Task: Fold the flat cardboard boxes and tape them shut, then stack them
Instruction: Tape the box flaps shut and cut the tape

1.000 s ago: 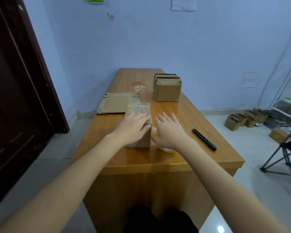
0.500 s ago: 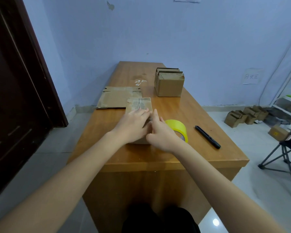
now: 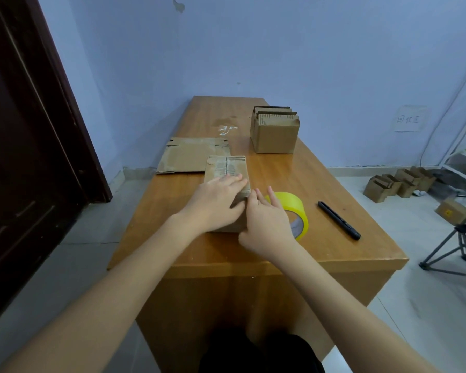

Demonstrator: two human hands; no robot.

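The left hand (image 3: pixel 215 204) lay flat on the folded cardboard box (image 3: pixel 228 181), the right hand (image 3: pixel 267 224) pressed open-fingered against its side, with the yellow tape roll (image 3: pixel 293 208) just right of it and an open box of cardboard flats (image 3: pixel 275 130) well beyond.

A white paper sign (image 3: pixel 409 119) on the wall carries three handwritten characters that appear to read 回收区. The folded cardboard box (image 3: pixel 228 168) bears blocks of small dark print on its top, too blurred to read. No other text is legible.
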